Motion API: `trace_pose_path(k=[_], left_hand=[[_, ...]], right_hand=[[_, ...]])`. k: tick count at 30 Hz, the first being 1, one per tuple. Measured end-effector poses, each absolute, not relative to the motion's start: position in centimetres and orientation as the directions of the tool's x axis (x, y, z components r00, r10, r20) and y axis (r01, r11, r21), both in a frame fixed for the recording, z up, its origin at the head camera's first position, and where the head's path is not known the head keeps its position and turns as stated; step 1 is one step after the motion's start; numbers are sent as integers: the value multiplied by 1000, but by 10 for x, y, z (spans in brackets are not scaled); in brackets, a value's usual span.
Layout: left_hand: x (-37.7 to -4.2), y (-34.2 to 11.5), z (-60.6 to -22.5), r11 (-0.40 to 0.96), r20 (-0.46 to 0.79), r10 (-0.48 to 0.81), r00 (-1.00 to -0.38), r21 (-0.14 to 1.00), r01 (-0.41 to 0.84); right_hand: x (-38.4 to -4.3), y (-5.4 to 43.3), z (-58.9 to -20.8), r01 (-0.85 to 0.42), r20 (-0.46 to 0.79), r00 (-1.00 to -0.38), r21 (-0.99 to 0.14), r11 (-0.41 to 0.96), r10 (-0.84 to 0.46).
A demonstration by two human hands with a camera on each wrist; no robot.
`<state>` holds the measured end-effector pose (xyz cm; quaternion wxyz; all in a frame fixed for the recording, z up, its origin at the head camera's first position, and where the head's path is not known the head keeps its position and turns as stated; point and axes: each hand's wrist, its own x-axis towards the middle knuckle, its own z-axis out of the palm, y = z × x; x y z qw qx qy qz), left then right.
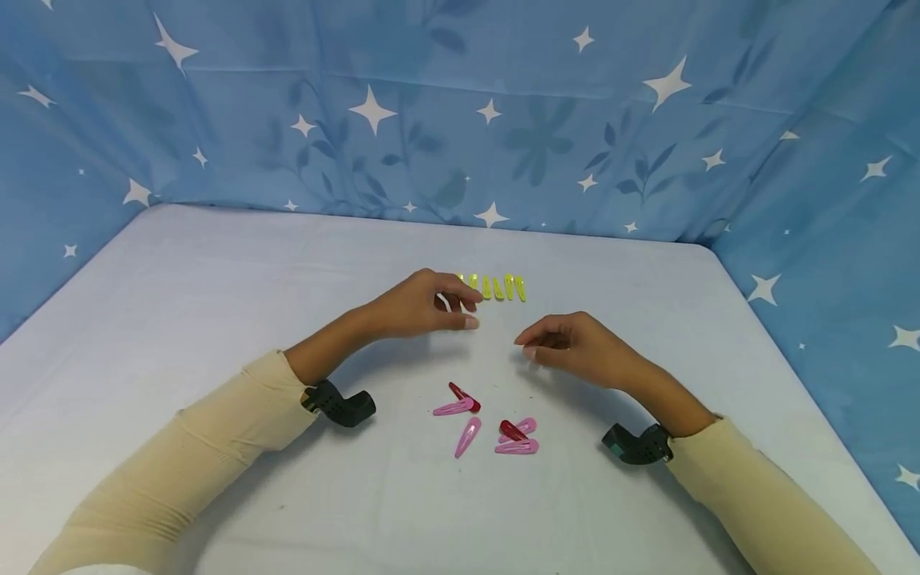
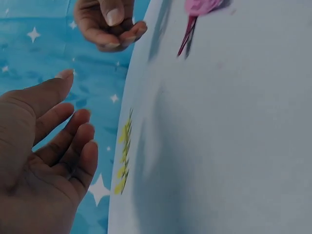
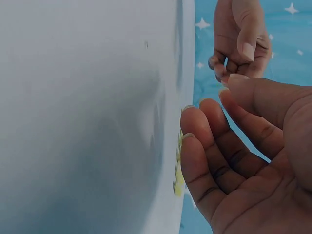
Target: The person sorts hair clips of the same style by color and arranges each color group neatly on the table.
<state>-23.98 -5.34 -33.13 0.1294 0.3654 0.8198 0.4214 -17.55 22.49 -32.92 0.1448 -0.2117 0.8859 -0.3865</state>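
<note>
My left hand (image 1: 424,305) hovers with loosely bent fingers beside a row of several yellow snap hair clips (image 1: 509,286), overlapping the row's left end in the head view. Nothing is between its thumb and fingers. To the right and a little nearer, my right hand (image 1: 580,348) is also above the table, fingers relaxed and holding nothing. Below the hands, a pink hair clip (image 1: 451,408) overlaps a red hair clip (image 1: 458,391). Another pink clip (image 1: 467,438) lies alone. Beside it, a second red clip (image 1: 511,430) crosses two pink clips (image 1: 519,448).
A white-covered table (image 1: 345,503) spreads under everything. Blue curtains (image 1: 431,160) with white stars hang behind the table and along its sides. Dark wrist cameras (image 1: 348,406) are strapped at both sleeves.
</note>
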Motion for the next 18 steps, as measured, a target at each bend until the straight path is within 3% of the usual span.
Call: trace_pose_path(k=[12,18], left_hand=[[-200,-58,-331,347,-103,833,-544,863,368],[-190,-59,-337,363,-134,855,-501,845,392]], right_hand=[[-141,216,-327,-349,-126,-763,-745,569,-634],[-128,213,-328,-337,-159,-769,-723,604,-619]])
